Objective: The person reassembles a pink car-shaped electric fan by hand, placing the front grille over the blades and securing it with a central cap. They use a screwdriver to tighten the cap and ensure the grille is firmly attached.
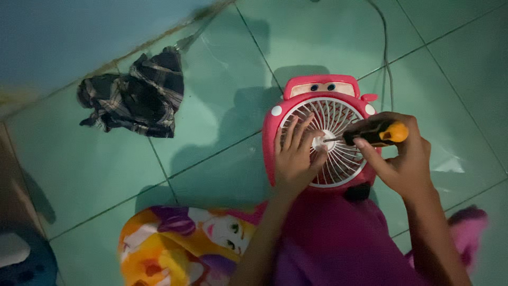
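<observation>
Printed pillow [180, 246] nearest; left hand [293, 159], fingers splayed, braces light, brittle-looking pink plastic fan [323, 135] by its grille, right hand [402, 159] clamped on screwdriver [378, 134] at hub.

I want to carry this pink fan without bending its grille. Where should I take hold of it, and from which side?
Grip the pink fan by its solid outer frame, one hand on each side edge, coming from left and right. The white grille has thin ribs that would probably flex, and the frame looks rigid. Just now the left hand lies on the grille and the right hand holds a screwdriver at the hub.
</observation>
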